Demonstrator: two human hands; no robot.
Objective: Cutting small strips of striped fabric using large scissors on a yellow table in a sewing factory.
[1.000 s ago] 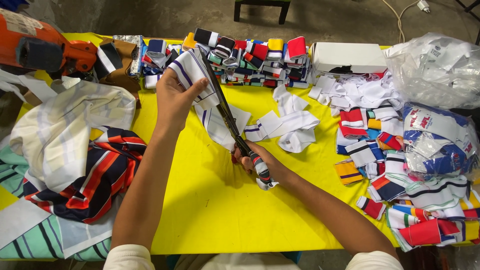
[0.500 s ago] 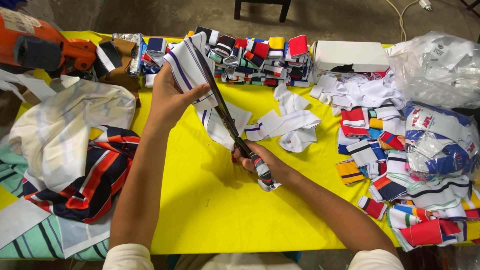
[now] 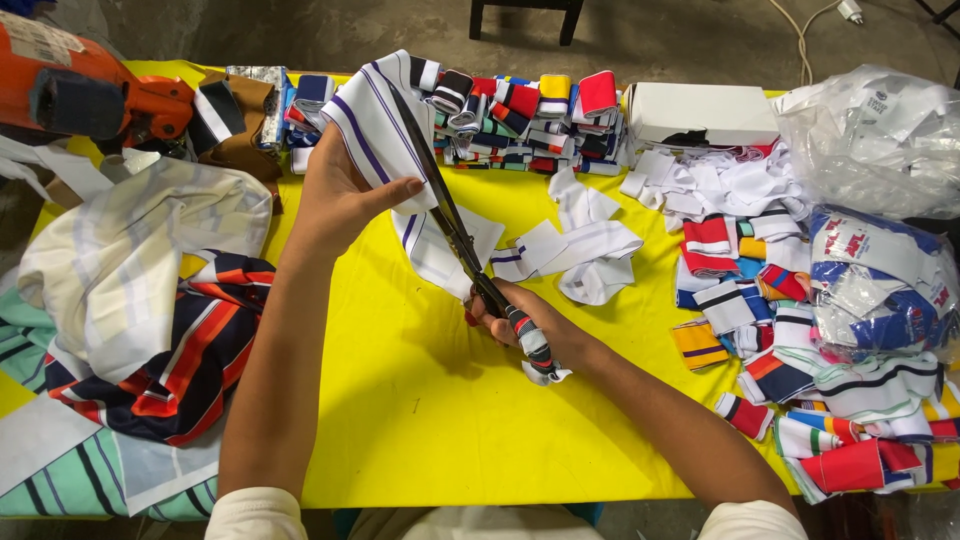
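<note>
Above the middle of the yellow table, a white cloth strip with purple stripes is held up in the left hand, thumb pinching it against the fingers. Long black scissors lie with their blades against the strip; the right hand is closed around their tape-wrapped handles. Just behind lie white cloth scraps. Farther back is a row of folded striped pieces and a white box. Left sits a heap of striped cloth; right, more pieces and plastic bags.
</note>
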